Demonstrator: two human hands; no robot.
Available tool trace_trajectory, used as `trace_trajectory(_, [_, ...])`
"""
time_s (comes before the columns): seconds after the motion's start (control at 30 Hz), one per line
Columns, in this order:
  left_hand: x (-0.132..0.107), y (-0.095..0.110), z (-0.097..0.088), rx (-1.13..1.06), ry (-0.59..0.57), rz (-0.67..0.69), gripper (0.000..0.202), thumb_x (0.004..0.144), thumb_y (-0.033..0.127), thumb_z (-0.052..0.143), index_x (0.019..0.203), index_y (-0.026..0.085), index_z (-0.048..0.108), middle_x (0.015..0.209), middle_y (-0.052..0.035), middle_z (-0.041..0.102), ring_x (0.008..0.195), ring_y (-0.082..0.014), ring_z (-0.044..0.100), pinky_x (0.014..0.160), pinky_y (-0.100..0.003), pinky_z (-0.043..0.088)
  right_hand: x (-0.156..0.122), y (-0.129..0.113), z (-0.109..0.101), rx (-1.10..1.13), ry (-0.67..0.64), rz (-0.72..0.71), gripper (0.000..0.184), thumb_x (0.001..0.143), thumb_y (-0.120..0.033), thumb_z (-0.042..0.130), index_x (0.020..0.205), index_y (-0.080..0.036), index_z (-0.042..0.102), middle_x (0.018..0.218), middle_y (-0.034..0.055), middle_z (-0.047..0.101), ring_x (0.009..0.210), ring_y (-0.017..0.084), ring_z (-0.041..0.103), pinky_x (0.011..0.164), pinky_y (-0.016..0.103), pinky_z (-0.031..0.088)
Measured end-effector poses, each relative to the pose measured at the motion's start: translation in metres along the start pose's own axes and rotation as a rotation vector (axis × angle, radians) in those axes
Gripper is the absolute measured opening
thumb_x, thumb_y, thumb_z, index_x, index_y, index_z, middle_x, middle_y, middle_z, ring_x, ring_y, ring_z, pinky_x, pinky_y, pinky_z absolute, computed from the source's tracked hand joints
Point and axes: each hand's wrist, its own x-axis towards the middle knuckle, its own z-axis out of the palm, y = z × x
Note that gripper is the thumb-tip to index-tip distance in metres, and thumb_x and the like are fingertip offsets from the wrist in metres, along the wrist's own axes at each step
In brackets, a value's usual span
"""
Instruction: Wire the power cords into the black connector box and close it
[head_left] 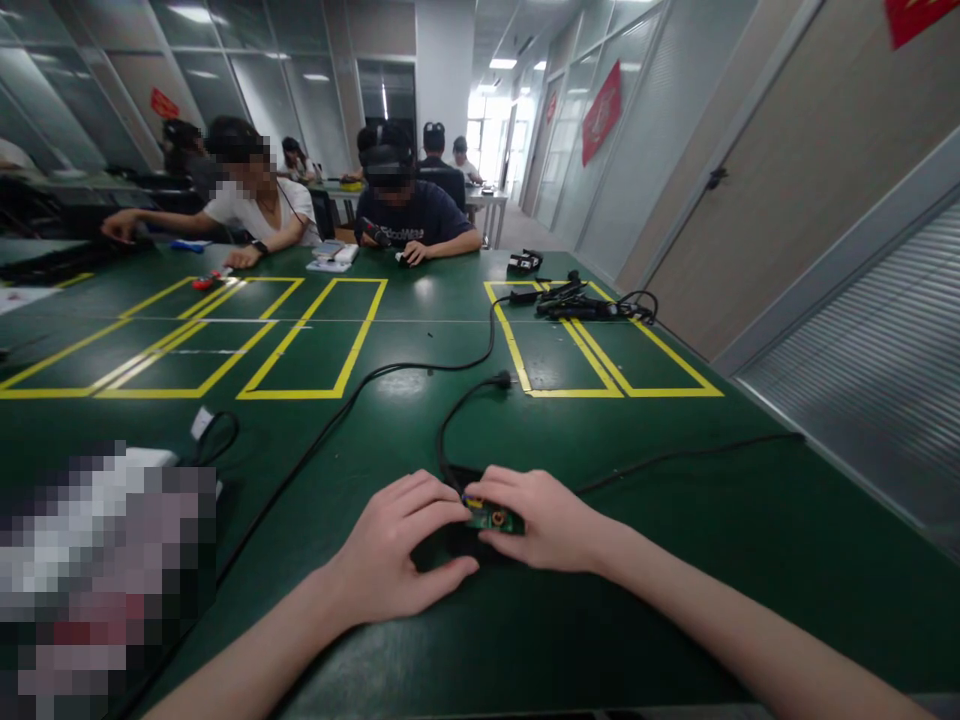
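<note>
A small green circuit board (508,521) with a copper-coloured coil lies low over the table in front of me. My right hand (544,518) grips it, fingers over the far side and thumb along the near edge. My left hand (394,545) is beside the board's left end, its index fingertip at the board and its thumb spread apart below. Blue and yellow wires show between the two hands, partly hidden by fingers. A black power cord (442,430) curves from the board's far side to a plug (502,380). Something dark lies around the board, partly covered by my hands.
The green table (637,560) carries yellow tape outlines (292,394). One long black cable (375,373) crosses it, another (697,452) runs right. A pile of black cables (574,302) lies far right. A blurred-out object (112,570) is at left. Co-workers (420,210) sit opposite.
</note>
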Motion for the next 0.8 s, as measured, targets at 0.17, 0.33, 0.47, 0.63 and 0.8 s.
trace_trajectory(0.17, [-0.004,-0.001,0.000,0.017,-0.139,-0.032,0.046,0.086,0.054,0.076,0.113,0.018,0.066,0.080,-0.0022,0.070,0.073,-0.0197,0.066,0.073,-0.035,0.050,-0.006,-0.021,0.008,0.149,-0.126,-0.199,0.037,0.087,-0.027,0.072,0.124,-0.022,0.070,0.126,0.0066,0.074,0.099,0.021,0.076,0.078,0.027,0.057])
trace_trajectory(0.33, [-0.004,-0.004,0.003,0.149,-0.236,-0.105,0.079,0.073,0.056,0.088,0.137,0.021,0.057,0.105,-0.0075,0.075,0.091,-0.0269,0.069,0.090,-0.045,0.052,-0.002,-0.010,0.010,0.243,0.007,-0.139,0.047,0.084,-0.023,0.077,0.130,-0.023,0.068,0.131,0.0090,0.073,0.113,0.024,0.074,0.094,0.032,0.058])
trace_trajectory(0.47, [-0.004,-0.007,0.005,0.195,-0.218,-0.186,0.091,0.071,0.049,0.090,0.147,0.022,0.050,0.123,-0.0113,0.072,0.110,-0.0320,0.068,0.104,-0.052,0.050,0.001,-0.003,0.013,0.345,0.188,-0.098,0.045,0.083,-0.024,0.080,0.126,-0.021,0.071,0.120,0.0085,0.079,0.108,0.024,0.076,0.097,0.033,0.059])
trace_trajectory(0.63, [-0.004,-0.009,0.006,0.171,-0.234,-0.222,0.081,0.072,0.049,0.091,0.140,0.021,0.058,0.133,-0.0136,0.071,0.122,-0.0334,0.066,0.107,-0.051,0.053,0.001,0.003,0.021,0.341,0.229,-0.080,0.038,0.082,-0.034,0.086,0.116,-0.023,0.075,0.108,0.0057,0.082,0.096,0.023,0.079,0.089,0.032,0.060])
trace_trajectory(0.8, [-0.003,-0.012,0.006,0.167,-0.239,-0.231,0.083,0.071,0.050,0.092,0.140,0.019,0.058,0.139,-0.0152,0.069,0.128,-0.0343,0.065,0.109,-0.052,0.054,0.003,0.002,0.020,0.318,0.249,-0.158,0.041,0.083,-0.031,0.084,0.121,-0.021,0.071,0.121,0.0104,0.076,0.112,0.025,0.073,0.097,0.035,0.059])
